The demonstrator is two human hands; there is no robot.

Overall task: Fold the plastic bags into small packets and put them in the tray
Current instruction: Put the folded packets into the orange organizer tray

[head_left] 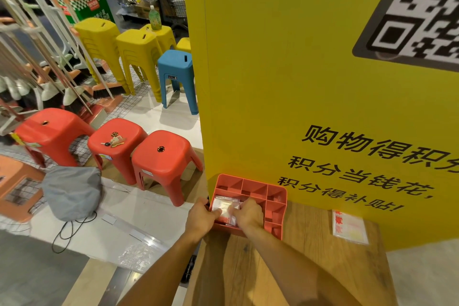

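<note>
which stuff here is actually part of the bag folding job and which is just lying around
In the job: tray, folded packets in it, flat plastic bag on the wooden table, left hand, right hand.
Lying about: keys on a red stool, grey bag, green bottle, brooms.

A wooden table [310, 256] with a pale oak grain stands pushed against a yellow printed board [273, 82]. At the table's far left corner, touching the board, sits a coral-red compartmented tray [250, 181], its left wall level with the table's edge and white folded packets [223, 202] lying in its largest compartment. Well apart from it, near the far right of the tabletop, a clear plastic bag [350, 227] with red print lies flat.
</note>
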